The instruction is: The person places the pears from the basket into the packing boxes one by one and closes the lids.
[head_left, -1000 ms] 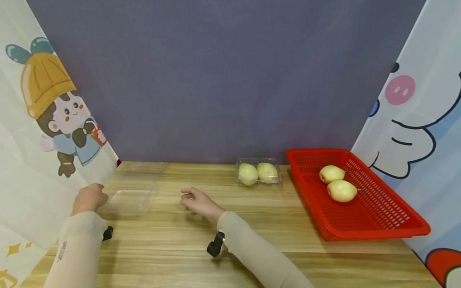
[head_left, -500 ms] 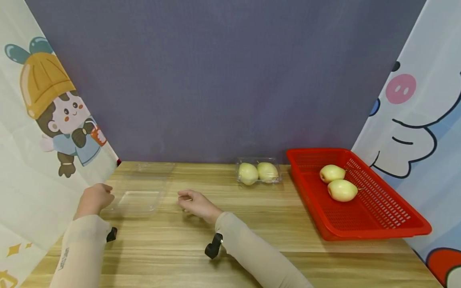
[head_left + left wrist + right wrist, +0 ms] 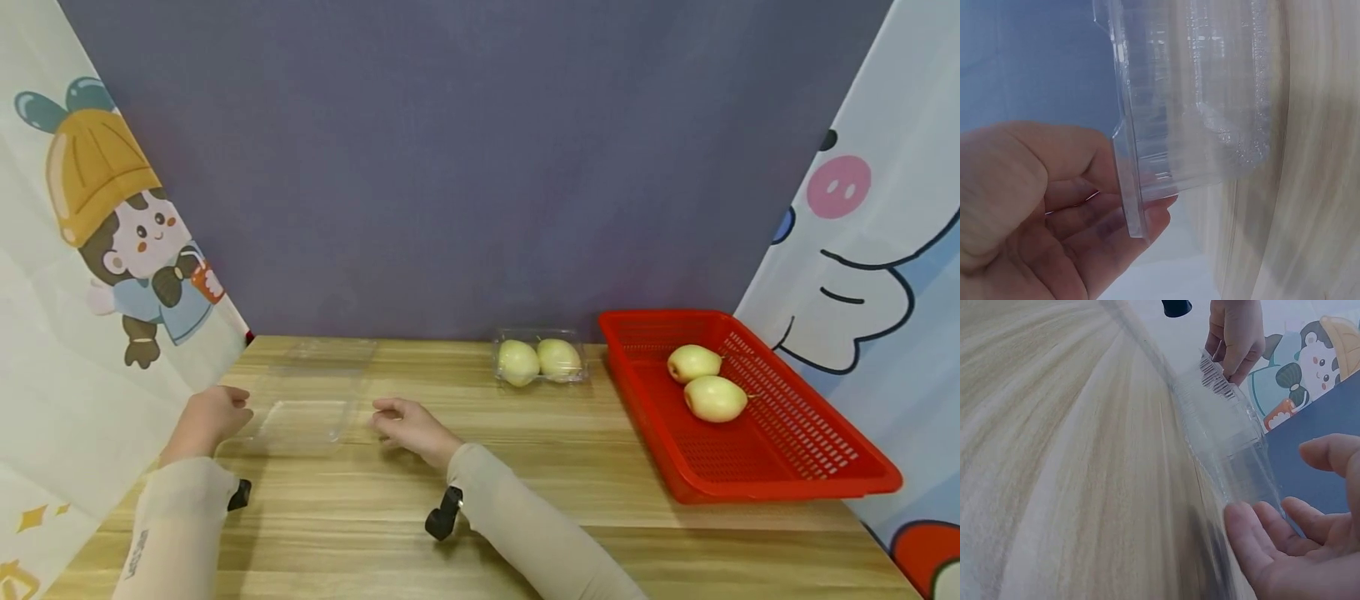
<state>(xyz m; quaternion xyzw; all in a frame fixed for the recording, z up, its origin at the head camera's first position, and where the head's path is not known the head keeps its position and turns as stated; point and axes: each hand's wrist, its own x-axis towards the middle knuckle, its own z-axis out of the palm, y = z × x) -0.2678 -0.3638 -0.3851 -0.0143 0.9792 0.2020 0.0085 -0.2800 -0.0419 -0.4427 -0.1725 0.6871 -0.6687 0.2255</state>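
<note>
My left hand pinches the left rim of a clear plastic box, thumb above and fingers below in the head view. Close up in the left wrist view, the box's ridged wall stands near the wooden surface. Its open lid lies toward the back. To the right of the box, my right hand has its thumb and fingers spread apart with nothing between them. In the right wrist view, its fingertips overlap the near end of the box.
A second clear box holding two pale yellow pears stands at the back of the wooden table. On the right is a red plastic basket with two more pears. A grey-blue wall rises behind, with printed curtains at both sides.
My left hand has moved to the right, bringing the clear box along toward my right hand. The right hand has shifted slightly left and then stayed nearly still.
</note>
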